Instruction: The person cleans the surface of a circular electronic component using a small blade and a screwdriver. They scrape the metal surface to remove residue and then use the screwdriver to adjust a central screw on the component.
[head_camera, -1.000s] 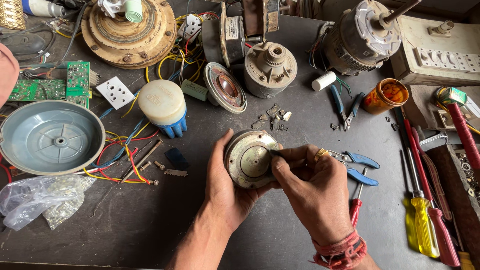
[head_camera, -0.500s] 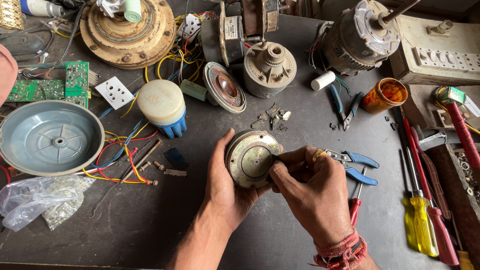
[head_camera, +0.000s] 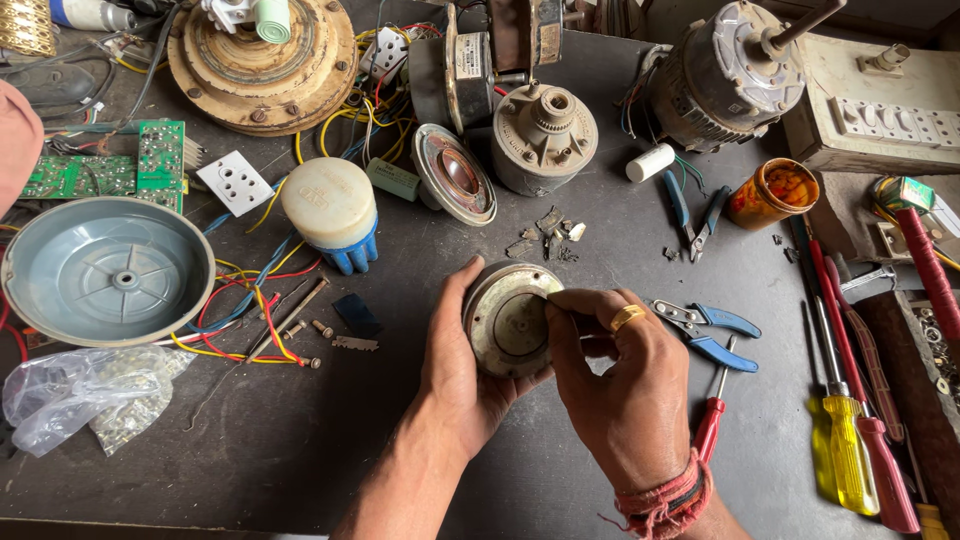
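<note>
The round metal motor cover (head_camera: 508, 320), dull grey with a worn, rust-flecked face, is held just above the dark table (head_camera: 300, 450). The left hand (head_camera: 455, 350) cups it from below, grip closed around its rim (thumb along the edge). The right hand (head_camera: 615, 385) pinches its fingertips (head_camera: 557, 303) together at the upper rim. Little has changed since a second ago; the right hand has shifted slightly.

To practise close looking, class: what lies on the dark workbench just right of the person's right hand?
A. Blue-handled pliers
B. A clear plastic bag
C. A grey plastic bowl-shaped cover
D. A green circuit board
A: the blue-handled pliers lie on the dark workbench just beside the right hand, which touches the round metal motor part cupped in the left hand.
</note>
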